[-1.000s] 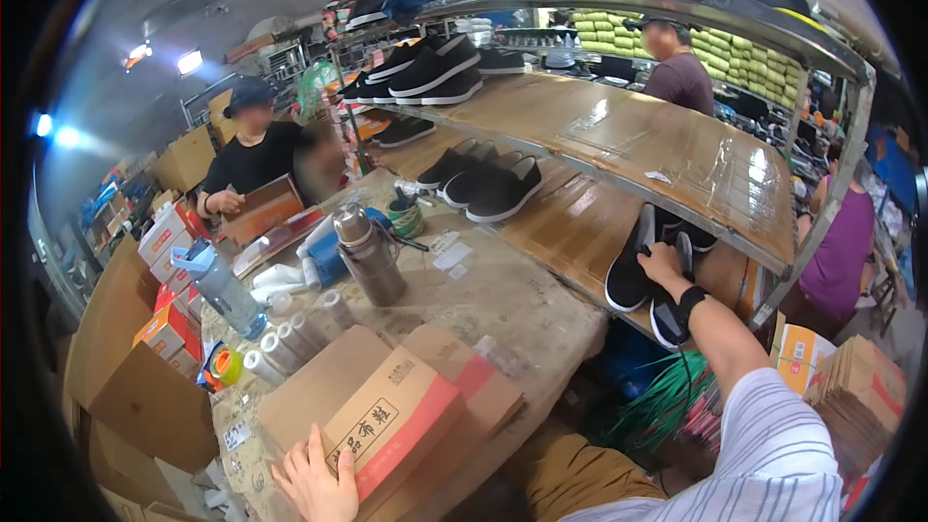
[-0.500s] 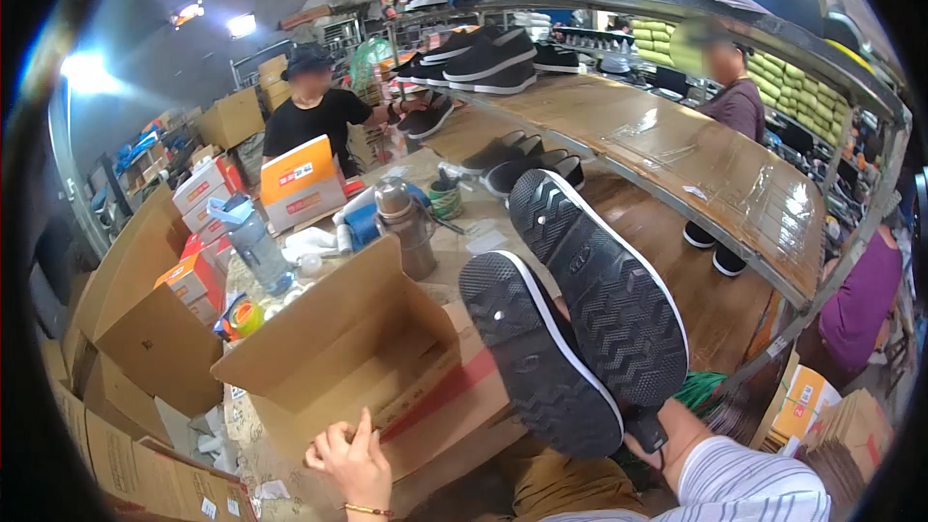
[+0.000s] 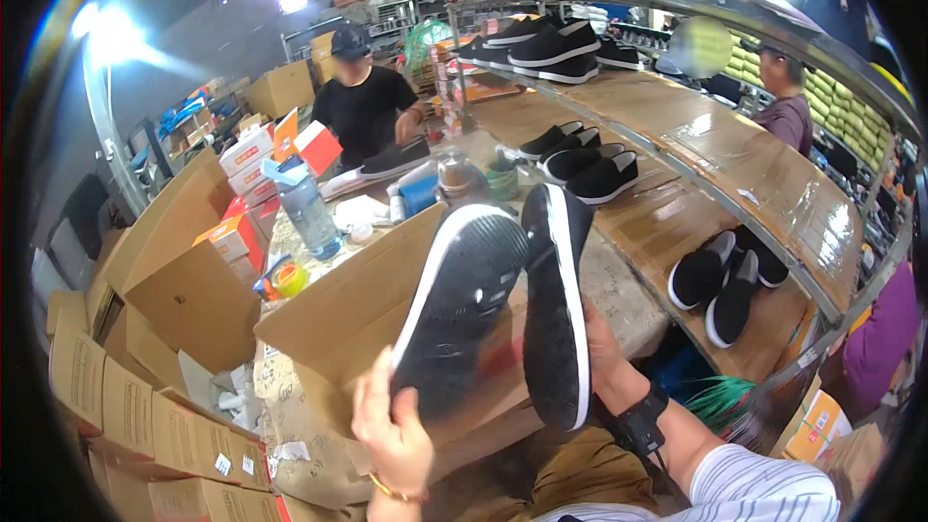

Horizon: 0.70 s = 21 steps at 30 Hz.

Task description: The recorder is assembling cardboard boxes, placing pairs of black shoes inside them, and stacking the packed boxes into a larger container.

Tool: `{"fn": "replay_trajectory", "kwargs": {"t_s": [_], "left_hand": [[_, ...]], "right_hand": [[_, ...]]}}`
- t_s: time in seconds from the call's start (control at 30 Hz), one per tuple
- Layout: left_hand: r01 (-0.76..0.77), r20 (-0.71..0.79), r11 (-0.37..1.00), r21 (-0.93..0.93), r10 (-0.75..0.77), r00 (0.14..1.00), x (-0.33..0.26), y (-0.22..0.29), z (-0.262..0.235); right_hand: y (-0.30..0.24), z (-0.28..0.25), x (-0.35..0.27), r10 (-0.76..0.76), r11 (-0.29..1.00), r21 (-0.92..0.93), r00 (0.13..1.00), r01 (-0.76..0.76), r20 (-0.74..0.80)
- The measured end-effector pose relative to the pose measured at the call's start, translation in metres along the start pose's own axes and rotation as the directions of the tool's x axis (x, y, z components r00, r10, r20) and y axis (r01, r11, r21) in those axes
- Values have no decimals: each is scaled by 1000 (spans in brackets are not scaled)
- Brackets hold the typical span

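My left hand (image 3: 391, 440) grips the heel end of a black shoe (image 3: 464, 300), whose dark sole faces me. Beside it, a second black shoe (image 3: 556, 309) with a white sole edge stands on end, turned sideways. My right hand (image 3: 607, 358) is closed around this second shoe from the right; some of its fingers are hidden. Both shoes are held up in front of an open cardboard box (image 3: 338, 324) on the table, covering part of it.
A blue water bottle (image 3: 307, 213) and a metal flask (image 3: 462, 179) stand behind the box. Black shoes (image 3: 604, 174) sit on the shelf (image 3: 696, 150) at right. Across the table a person (image 3: 362, 111) handles a shoe. Flat cartons (image 3: 126, 406) line the left.
My left hand has left the box and taken hold of one shoe. The pair, earlier in my right hand alone, has moved left and spread apart. The person opposite has lowered a shoe.
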State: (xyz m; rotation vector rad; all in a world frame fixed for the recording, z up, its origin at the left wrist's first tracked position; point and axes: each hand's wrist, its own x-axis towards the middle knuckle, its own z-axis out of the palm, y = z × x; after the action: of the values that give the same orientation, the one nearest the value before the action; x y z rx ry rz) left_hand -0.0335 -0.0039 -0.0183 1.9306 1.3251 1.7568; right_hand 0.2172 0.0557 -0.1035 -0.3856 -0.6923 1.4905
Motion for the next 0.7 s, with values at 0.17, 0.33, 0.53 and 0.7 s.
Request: {"fn": "replay_trajectory", "kwargs": {"t_s": [0.17,0.33,0.53,0.7], "left_hand": [[-319,196,814,486,254,947,-10,-73,-20],[-340,320,840,422,213,923,-8,-72,-13],[-577,368,680,452,448,815,13,-69,-71],[397,-183,918,-5,-391,902,24,-148,-101]], "right_hand": [[-3,58,-1,56,987,-151,996,-45,73],[5,125,62,-546,91,-664,594,743,590],[20,88,94,-231,-320,-531,479,785,847],[17,28,138,-296,246,-936,939,252,174]]}}
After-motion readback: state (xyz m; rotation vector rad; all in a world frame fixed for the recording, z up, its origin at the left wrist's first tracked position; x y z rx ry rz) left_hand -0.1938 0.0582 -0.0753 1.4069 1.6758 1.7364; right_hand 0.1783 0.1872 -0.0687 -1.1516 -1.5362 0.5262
